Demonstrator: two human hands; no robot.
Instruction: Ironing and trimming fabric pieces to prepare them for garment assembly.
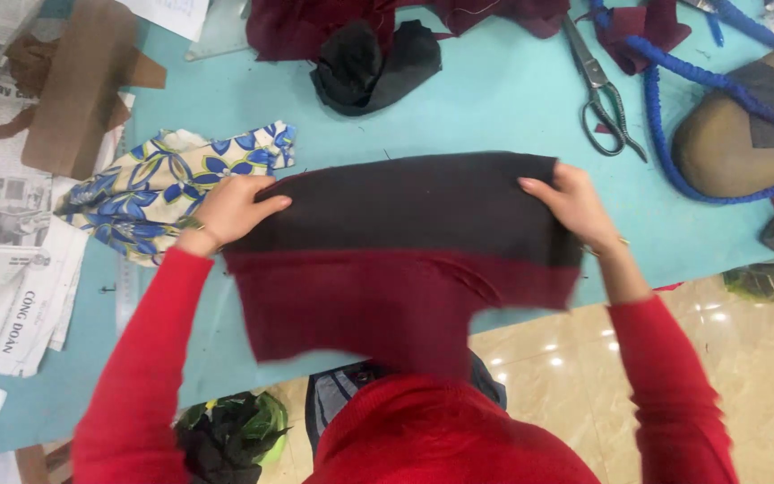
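A piece of cloth lies on the turquoise table [494, 99]: its far half is black fabric [405, 202], its near half maroon fabric [378, 305] that hangs over the table's front edge. My left hand [230, 211] grips the cloth's left edge at the black part. At the right edge, my right hand [575, 204] pinches the black part's upper corner. Both arms wear red sleeves.
A blue-flowered cloth [167, 184] lies left of my left hand. Scissors [600, 90] and a thick blue cord [674, 108] sit at the back right, next to a padded brown shape [727, 143]. Dark scraps [374, 58] lie at the back. Newspapers [2, 269] and cardboard [73, 90] cover the left.
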